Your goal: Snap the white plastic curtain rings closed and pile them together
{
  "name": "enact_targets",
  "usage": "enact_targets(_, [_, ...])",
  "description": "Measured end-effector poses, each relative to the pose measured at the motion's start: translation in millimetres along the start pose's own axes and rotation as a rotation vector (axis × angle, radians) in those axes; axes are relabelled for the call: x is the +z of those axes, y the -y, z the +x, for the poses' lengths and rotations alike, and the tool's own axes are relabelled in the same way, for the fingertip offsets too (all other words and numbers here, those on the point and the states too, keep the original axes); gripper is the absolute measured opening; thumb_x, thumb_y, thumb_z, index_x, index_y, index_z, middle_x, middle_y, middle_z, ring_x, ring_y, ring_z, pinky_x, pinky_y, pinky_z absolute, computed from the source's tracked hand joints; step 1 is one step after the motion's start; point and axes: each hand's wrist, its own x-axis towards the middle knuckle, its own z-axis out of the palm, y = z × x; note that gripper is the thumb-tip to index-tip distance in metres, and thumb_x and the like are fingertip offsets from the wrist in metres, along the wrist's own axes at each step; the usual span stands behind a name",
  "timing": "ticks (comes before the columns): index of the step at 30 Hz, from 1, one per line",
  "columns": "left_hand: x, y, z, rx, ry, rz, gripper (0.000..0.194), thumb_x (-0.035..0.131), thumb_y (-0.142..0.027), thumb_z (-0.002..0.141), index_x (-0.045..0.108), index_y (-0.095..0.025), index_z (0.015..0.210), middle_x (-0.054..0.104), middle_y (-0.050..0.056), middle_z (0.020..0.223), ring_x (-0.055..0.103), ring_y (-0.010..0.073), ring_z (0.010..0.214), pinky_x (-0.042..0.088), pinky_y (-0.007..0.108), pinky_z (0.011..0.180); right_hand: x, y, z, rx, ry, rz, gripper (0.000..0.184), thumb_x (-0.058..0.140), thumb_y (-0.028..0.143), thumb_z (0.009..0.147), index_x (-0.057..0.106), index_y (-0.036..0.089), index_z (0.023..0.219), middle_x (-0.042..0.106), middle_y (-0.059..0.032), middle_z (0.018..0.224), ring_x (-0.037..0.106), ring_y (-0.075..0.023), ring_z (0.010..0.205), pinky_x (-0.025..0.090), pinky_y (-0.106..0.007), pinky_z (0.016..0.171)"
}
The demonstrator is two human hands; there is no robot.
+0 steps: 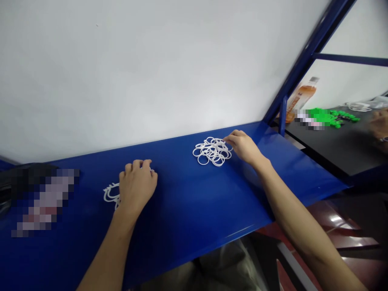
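A loose pile of several white rings (212, 151) lies on the blue table (188, 210) near the white wall. My right hand (244, 146) rests at the pile's right edge, fingers pinched on one ring at the top of the pile. My left hand (137, 186) sits knuckles-up with fingers curled over a smaller cluster of white rings (109, 193), part of which pokes out to its left; what the fingers grip is hidden.
A dark object, partly pixelated (36, 194), lies at the table's left. A blue frame post (306, 56) rises at right. Beyond it a black table (339, 141) holds green parts (332, 116), an orange bottle (301, 99) and another person's hand (378, 123).
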Motion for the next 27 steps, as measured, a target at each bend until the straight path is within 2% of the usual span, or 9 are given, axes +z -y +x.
enact_targets(5, [4.7, 7.0, -0.4, 0.025, 0.102, 0.03, 0.043, 0.036, -0.028, 0.093, 0.062, -0.014, 0.123, 0.067, 0.02, 0.114, 0.059, 0.0392, 0.104, 0.045, 0.05, 0.083, 0.6, -1.5, -0.7, 0.029, 0.133, 0.058, 0.021, 0.055, 0.011, 0.093, 0.073, 0.015, 0.103, 0.067, -0.0095, 0.101, 0.062, -0.0187, 0.084, 0.047, -0.03, 0.079])
enact_targets(10, [6.3, 4.6, 1.5, 0.058, 0.111, -0.028, 0.04, 0.033, -0.026, 0.094, 0.063, -0.017, 0.12, 0.067, 0.017, 0.113, 0.061, 0.0361, 0.103, 0.044, 0.048, 0.083, 1.0, 0.2, -1.6, 0.064, 0.188, 0.035, 0.016, 0.059, 0.014, 0.093, 0.072, 0.016, 0.102, 0.067, -0.0083, 0.098, 0.062, -0.0169, 0.08, 0.045, -0.028, 0.075])
enact_targets(15, [8.9, -0.3, 4.0, 0.098, 0.091, -0.152, 0.032, 0.041, -0.026, 0.093, 0.065, -0.021, 0.113, 0.071, 0.012, 0.107, 0.061, 0.0327, 0.102, 0.044, 0.045, 0.084, -1.8, -1.9, -1.9, 0.064, 0.142, 0.029, 0.015, 0.061, 0.022, 0.094, 0.069, 0.017, 0.105, 0.066, -0.0087, 0.099, 0.062, -0.0186, 0.083, 0.048, -0.031, 0.077])
enact_targets(18, [9.1, -7.4, 4.4, 0.146, 0.078, -0.351, 0.026, 0.047, -0.028, 0.091, 0.067, -0.022, 0.106, 0.073, 0.009, 0.097, 0.062, 0.0303, 0.098, 0.045, 0.043, 0.087, -4.7, 2.4, -1.7, 0.051, 0.065, -0.006, 0.017, 0.058, 0.024, 0.096, 0.069, 0.017, 0.107, 0.066, -0.0099, 0.099, 0.061, -0.0223, 0.089, 0.049, -0.035, 0.08])
enact_targets(23, [-3.9, -29.4, -3.7, 0.196, 0.09, -0.776, 0.023, 0.052, -0.036, 0.091, 0.07, -0.025, 0.102, 0.074, 0.006, 0.101, 0.065, 0.023, 0.091, 0.05, 0.038, 0.087, -3.1, 34.7, -6.2, -0.045, -0.105, 0.058, 0.024, 0.05, 0.027, 0.1, 0.067, 0.018, 0.113, 0.066, -0.0114, 0.103, 0.058, -0.0255, 0.098, 0.05, -0.041, 0.085])
enact_targets(25, [-11.0, -37.0, -8.1, 0.17, 0.19, -0.911, 0.026, 0.053, -0.041, 0.093, 0.07, -0.026, 0.105, 0.074, 0.004, 0.104, 0.066, 0.0209, 0.088, 0.052, 0.036, 0.083, 1.3, 55.5, -11.6, -0.136, -0.102, 0.185, 0.024, 0.049, 0.028, 0.101, 0.066, 0.019, 0.115, 0.066, -0.0107, 0.107, 0.059, -0.024, 0.099, 0.051, -0.041, 0.087])
enact_targets(27, [-15.9, -41.3, -11.1, 0.132, 0.291, -1.027, 0.028, 0.054, -0.046, 0.092, 0.069, -0.027, 0.106, 0.074, 0.003, 0.103, 0.067, 0.02, 0.089, 0.053, 0.034, 0.083, 7.5, 75.7, -18.2, -0.249, -0.017, 0.322, 0.025, 0.051, 0.031, 0.101, 0.064, 0.02, 0.118, 0.065, -0.0099, 0.112, 0.061, -0.0223, 0.102, 0.052, -0.038, 0.088])
